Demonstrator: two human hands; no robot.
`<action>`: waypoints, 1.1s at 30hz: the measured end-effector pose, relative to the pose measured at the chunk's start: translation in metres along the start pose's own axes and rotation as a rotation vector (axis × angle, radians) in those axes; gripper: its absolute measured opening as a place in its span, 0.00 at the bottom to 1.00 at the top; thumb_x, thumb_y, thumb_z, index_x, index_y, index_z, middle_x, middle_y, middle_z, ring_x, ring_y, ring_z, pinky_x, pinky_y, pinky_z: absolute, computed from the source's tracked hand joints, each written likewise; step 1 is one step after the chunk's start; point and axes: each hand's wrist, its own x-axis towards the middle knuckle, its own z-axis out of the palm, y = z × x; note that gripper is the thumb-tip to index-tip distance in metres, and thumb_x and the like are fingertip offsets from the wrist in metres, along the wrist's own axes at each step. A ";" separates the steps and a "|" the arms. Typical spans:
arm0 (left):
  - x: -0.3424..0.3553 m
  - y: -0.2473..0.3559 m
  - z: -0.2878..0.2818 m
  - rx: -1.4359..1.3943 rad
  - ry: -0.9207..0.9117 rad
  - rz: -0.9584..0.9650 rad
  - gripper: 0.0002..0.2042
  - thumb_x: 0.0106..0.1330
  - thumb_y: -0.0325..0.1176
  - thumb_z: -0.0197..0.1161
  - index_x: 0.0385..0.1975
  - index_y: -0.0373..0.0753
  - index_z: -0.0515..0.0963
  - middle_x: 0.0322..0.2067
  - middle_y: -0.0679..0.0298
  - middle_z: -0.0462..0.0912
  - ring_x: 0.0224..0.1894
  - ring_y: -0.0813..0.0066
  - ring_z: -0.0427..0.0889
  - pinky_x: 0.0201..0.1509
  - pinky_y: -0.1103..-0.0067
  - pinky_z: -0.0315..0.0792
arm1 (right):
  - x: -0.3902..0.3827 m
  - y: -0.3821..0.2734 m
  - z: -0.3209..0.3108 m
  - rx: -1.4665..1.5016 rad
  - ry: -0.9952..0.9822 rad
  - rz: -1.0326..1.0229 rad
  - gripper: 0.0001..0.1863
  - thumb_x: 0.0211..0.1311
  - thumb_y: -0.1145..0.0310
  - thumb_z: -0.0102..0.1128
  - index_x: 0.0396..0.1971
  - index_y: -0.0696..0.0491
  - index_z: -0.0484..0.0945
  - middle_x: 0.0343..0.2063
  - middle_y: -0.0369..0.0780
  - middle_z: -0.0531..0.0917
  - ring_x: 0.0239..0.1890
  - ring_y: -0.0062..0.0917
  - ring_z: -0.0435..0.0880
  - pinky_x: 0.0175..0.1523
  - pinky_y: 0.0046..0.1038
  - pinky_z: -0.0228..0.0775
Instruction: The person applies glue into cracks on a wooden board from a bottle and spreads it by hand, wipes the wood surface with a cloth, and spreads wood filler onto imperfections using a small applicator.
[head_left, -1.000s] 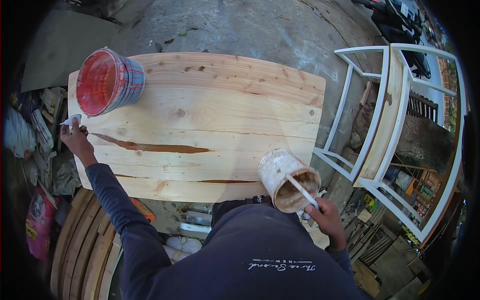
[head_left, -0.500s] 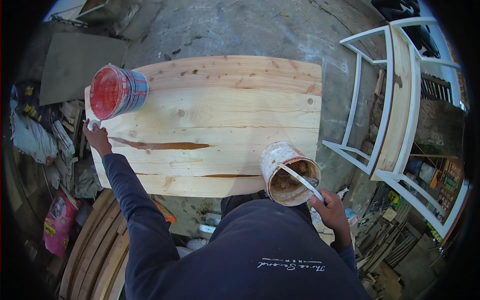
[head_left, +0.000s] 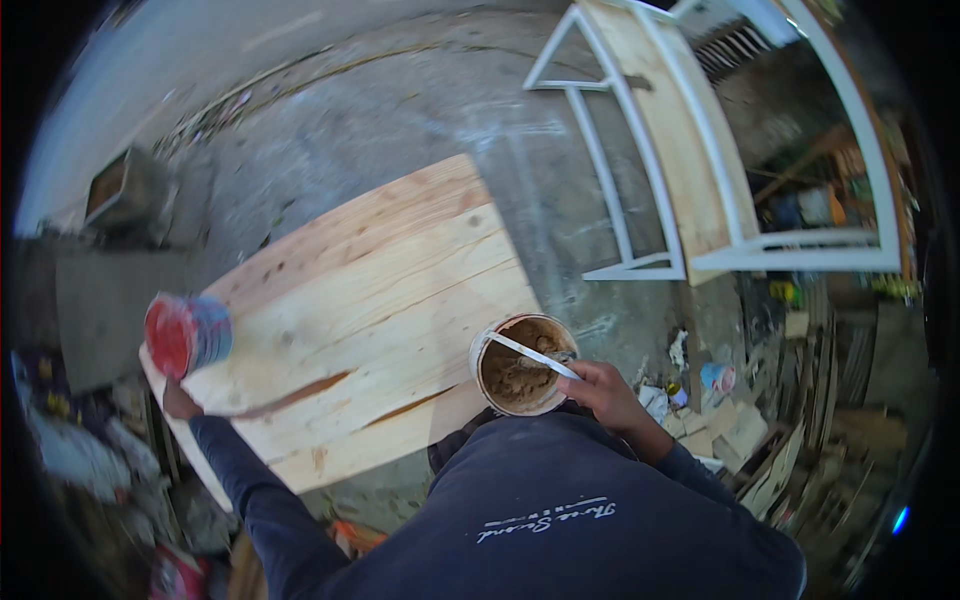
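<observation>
My right hand (head_left: 605,395) is closed on the white handle of a small off-white bucket (head_left: 479,365), which hangs in front of my body. Thick brown paste (head_left: 520,378) fills its bottom, and a greyish tool partly shows at the inside wall beside my fingers. Out to the left, my left hand (head_left: 181,401) is at the near-left edge of a pale wooden tabletop (head_left: 400,325), just below a red-stained bucket (head_left: 215,330) standing on it. That hand is blurred, so its finger grip is unclear. Brown filler streaks (head_left: 305,395) mark the boards.
A white-framed table or bench (head_left: 655,150) stands at the far right. Scrap wood (head_left: 770,470) and rubbish lie on the right. A grey board (head_left: 120,310) and bags (head_left: 85,430) are at the left, with concrete floor (head_left: 380,120) beyond the tabletop.
My view has swung to the right, so the tabletop appears tilted and the white frame nearer the middle. The putty-like paste bucket stays in my right hand; my left hand remains beside the red-stained bucket.
</observation>
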 end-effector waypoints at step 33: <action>-0.828 0.766 0.318 -0.414 -0.833 0.771 0.18 0.68 0.45 0.62 0.42 0.35 0.87 0.29 0.43 0.85 0.33 0.54 0.89 0.37 0.65 0.77 | 0.217 0.051 -0.631 -0.293 1.172 -0.322 0.31 0.63 0.57 0.63 0.58 0.67 0.73 0.53 0.61 0.79 0.57 0.55 0.78 0.62 0.49 0.69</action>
